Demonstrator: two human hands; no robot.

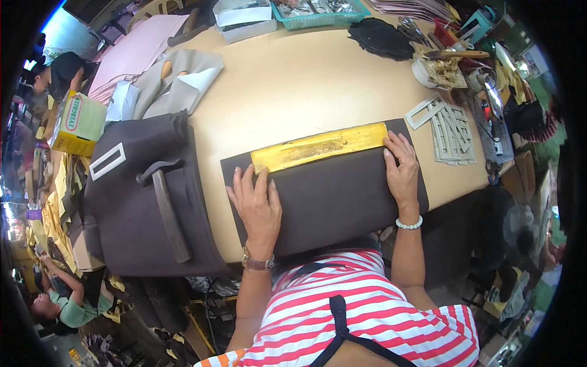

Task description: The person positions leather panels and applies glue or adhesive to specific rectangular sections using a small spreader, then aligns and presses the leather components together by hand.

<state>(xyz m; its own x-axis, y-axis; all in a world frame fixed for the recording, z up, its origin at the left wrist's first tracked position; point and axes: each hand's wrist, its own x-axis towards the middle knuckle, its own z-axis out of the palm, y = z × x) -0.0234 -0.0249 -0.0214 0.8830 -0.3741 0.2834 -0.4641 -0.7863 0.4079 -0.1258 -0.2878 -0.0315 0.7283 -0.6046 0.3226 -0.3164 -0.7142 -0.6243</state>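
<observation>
A long yellow strip (321, 147) with a worn, brownish middle lies along the far edge of a dark brown sheet (333, 205) that looks like leather or fabric. At the strip's left end, my left hand (257, 207) rests with its fingers stretched out, the tips touching strip and sheet. My right hand (402, 170) lies at the other end, its fingers extended over the corner of the strip and the sheet's right side. Neither hand is wrapped around anything.
Left of my work, a hammer (166, 211) and a white rectangular frame (107, 161) lie on a stack of dark sheets (137, 244). More pale frames (451, 134) sit at right. A teal basket (318, 19) and white box (244, 27) stand at the back. A person (76, 300) is at lower left.
</observation>
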